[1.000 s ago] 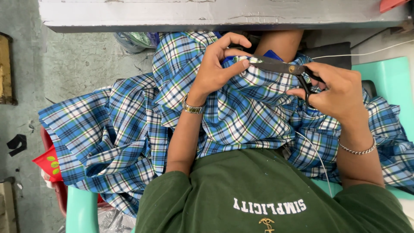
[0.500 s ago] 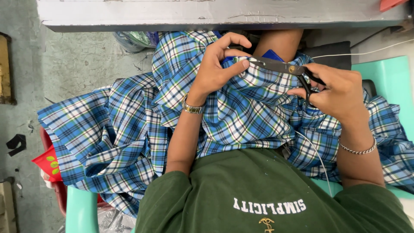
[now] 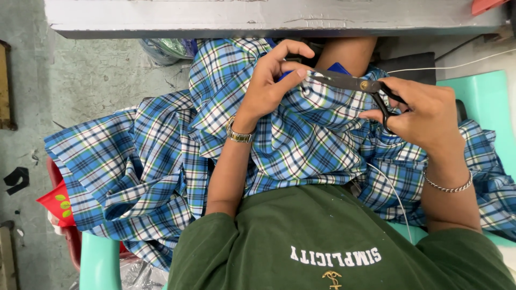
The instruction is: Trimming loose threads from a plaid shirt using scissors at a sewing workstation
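My left hand (image 3: 271, 80) pinches the soft, floppy plaid cloth (image 3: 301, 145) at its edge, right hand (image 3: 424, 115) gripping the stiff scissors (image 3: 352, 83) by their handles.

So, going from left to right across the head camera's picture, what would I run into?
Red scrap with green dots → blue plaid cloth → wristwatch → left hand pinching the cloth → scissors → right hand holding them → silver bracelet → light green chair.
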